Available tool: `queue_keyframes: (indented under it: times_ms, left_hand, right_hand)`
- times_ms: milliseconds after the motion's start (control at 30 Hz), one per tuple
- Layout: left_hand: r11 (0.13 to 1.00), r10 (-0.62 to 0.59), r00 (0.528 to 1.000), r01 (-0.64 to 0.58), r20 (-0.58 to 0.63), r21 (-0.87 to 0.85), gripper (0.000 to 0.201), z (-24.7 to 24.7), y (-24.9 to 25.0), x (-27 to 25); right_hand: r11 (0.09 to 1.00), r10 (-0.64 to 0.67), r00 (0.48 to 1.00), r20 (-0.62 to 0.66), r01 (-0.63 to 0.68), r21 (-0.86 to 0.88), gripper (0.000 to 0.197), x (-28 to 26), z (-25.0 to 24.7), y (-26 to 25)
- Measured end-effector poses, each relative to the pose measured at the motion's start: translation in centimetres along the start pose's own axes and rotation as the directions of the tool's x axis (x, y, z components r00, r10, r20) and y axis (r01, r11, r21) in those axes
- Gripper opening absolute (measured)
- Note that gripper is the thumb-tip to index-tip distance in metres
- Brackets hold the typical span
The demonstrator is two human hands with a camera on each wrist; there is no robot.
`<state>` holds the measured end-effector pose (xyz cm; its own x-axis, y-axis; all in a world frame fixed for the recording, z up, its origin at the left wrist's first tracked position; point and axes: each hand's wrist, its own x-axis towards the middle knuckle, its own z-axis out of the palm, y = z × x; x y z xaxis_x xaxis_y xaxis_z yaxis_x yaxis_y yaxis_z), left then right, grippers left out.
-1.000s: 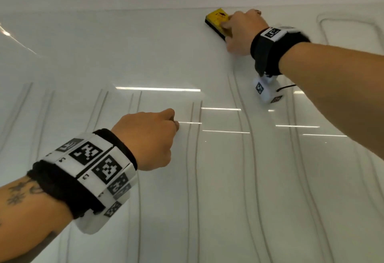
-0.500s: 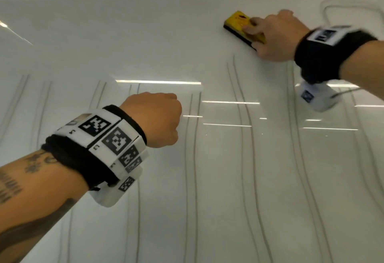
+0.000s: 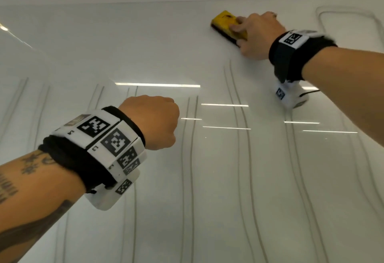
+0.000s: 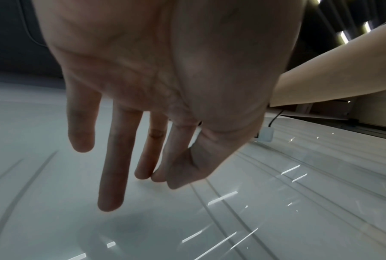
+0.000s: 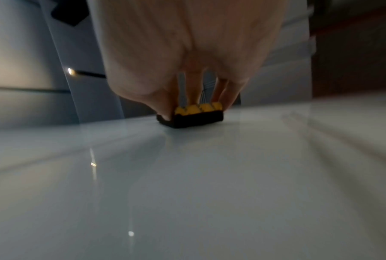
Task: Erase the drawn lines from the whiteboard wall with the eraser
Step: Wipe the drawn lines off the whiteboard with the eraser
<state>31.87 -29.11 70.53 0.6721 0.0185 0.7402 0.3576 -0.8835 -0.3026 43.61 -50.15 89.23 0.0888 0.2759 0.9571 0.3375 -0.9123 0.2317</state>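
**Eraser pressed high on the whiteboard wall**

The right hand reaches up and far right, arm stretched, fingers laid over the yellow top of the eraser and thumb at its side, gripping it with its dark felt flat against the whiteboard wall. The eraser sits tilted just below the wall's top edge, with wiped, bare surface to its left and below. The left hand is raised lower and to the left, holding nothing; in the wrist view its fingers hang loosely extended just off the glossy surface. Paired drawn lines run down the wall below both hands, and a looped outline sits at far right.
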Motion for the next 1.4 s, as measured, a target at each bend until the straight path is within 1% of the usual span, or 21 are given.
queue_keyframes:
  times_ms: [100, 167, 200, 267, 367, 433, 467, 533, 633, 700, 767, 800, 867, 933, 1000, 1067, 1133, 1200, 1267, 1333, 1400]
  left_hand:
    - [1.000, -0.003, 1.000, 0.003, 0.003, 0.007, 0.037, 0.3, -0.5, -0.6]
    - [0.999, 0.023, 1.000, -0.023, -0.002, 0.049, 0.042, 0.6, -0.7, -1.1]
    - [0.996, 0.042, 0.999, -0.042, -0.003, 0.082, 0.046, 0.7, -1.0, -1.3]
    - [0.993, 0.069, 0.997, -0.071, 0.021, 0.098, 0.056, 1.1, -1.4, -1.6]
    - [0.990, 0.063, 0.998, -0.063, 0.002, 0.126, 0.059, 0.8, -1.7, -1.6]
    - [0.990, 0.055, 0.998, -0.054, -0.003, 0.129, 0.054, 0.8, -1.2, -1.5]
    - [0.990, 0.054, 0.999, -0.053, -0.004, 0.134, 0.051, 0.6, -0.9, -1.5]
    - [0.989, 0.064, 0.998, -0.063, -0.003, 0.133, 0.048, 0.6, -0.7, -1.4]
    - [0.989, 0.056, 0.998, -0.056, 0.004, 0.138, 0.053, 0.6, -0.8, -1.5]
    - [0.988, 0.039, 0.999, -0.041, 0.010, 0.149, 0.055, 0.9, -0.7, -1.5]
    - [0.989, 0.025, 1.000, -0.027, 0.015, 0.146, 0.055, 0.9, -0.5, -1.6]
    - [0.990, 0.013, 1.000, -0.016, 0.022, 0.142, 0.053, 0.8, -0.4, -1.6]
    - [0.989, 0.008, 0.999, -0.013, 0.035, 0.145, 0.046, 0.4, 0.0, -1.3]
    - [0.987, -0.011, 0.999, 0.006, 0.035, 0.161, 0.040, 0.0, 0.2, -1.0]
    - [0.984, -0.029, 0.997, 0.017, 0.066, 0.175, 0.040, -0.6, 0.5, -0.9]
    - [0.982, -0.040, 0.995, 0.023, 0.086, 0.189, 0.045, -0.7, 0.7, -1.1]
    - [0.983, -0.043, 0.995, 0.025, 0.094, 0.184, 0.053, -0.4, 0.6, -1.3]
    - [0.986, -0.059, 0.993, 0.042, 0.107, 0.162, 0.061, 0.0, 0.4, -1.4]
    - [0.987, -0.077, 0.992, 0.062, 0.099, 0.148, 0.067, 0.4, 0.3, -1.5]
    - [0.988, -0.094, 0.991, 0.081, 0.091, 0.134, 0.067, 0.7, 0.3, -1.4]
    - [0.988, -0.115, 0.990, 0.104, 0.085, 0.117, 0.065, 0.8, 0.6, -1.2]
  right_hand:
    - [0.966, 0.257, 0.957, -0.137, -0.250, 0.067, 0.042, 2.3, -2.0, 2.4]
    - [0.959, 0.283, 0.942, -0.178, -0.271, 0.089, 0.024, 2.5, -2.8, 1.8]
    - [0.967, 0.251, 0.953, -0.172, -0.241, 0.080, 0.020, 2.4, -2.5, 0.7]
    - [0.991, 0.115, 0.988, -0.100, -0.106, 0.085, 0.035, 1.9, -1.5, -2.0]
    - [0.994, -0.108, 0.994, 0.001, 0.108, 0.024, 0.051, -1.1, -0.1, -4.8]
    - [0.972, -0.228, 0.972, 0.057, 0.230, -0.051, 0.051, -3.5, 0.7, -2.9]
    - [0.971, -0.232, 0.971, 0.056, 0.235, -0.048, 0.052, -4.4, 0.7, -1.2]
    - [0.990, -0.140, 0.990, 0.017, 0.140, -0.028, 0.052, -4.7, 0.4, 2.6]
    - [0.983, 0.133, 0.987, -0.090, -0.143, -0.114, 0.045, -3.2, -0.9, 6.9]
    - [0.953, 0.291, 0.945, -0.147, -0.300, -0.045, 0.031, -2.3, -1.5, 7.3]
    - [0.945, 0.327, 0.933, -0.153, -0.323, 0.048, 0.022, -1.9, -1.9, 5.4]
    - [0.961, 0.274, 0.950, -0.147, -0.267, 0.070, 0.023, -1.8, -1.9, 3.9]
    - [0.998, 0.041, 0.997, -0.059, -0.037, 0.054, 0.037, -2.6, -1.2, 0.0]
    - [0.974, -0.228, 0.972, 0.048, 0.228, 0.000, 0.049, -5.0, 0.1, -3.9]
    - [0.935, -0.352, 0.934, 0.062, 0.354, -0.024, 0.052, -7.1, 1.2, -4.1]
    - [0.962, -0.271, 0.962, 0.017, 0.271, -0.014, 0.052, -7.1, 1.0, -0.6]
    - [0.998, -0.056, 0.998, -0.042, 0.055, -0.026, 0.051, -6.0, 0.6, 4.6]
    - [0.985, 0.164, 0.977, -0.135, -0.169, -0.029, 0.049, -5.3, 0.1, 9.0]
    - [0.954, 0.301, 0.942, -0.147, -0.296, 0.053, 0.045, -5.1, 0.0, 10.1]
    - [0.963, 0.264, 0.959, -0.099, -0.256, 0.080, 0.047, -5.3, 0.1, 7.9]
    - [0.999, 0.047, 0.998, -0.041, -0.046, 0.024, 0.051, -6.6, 0.6, 3.9]
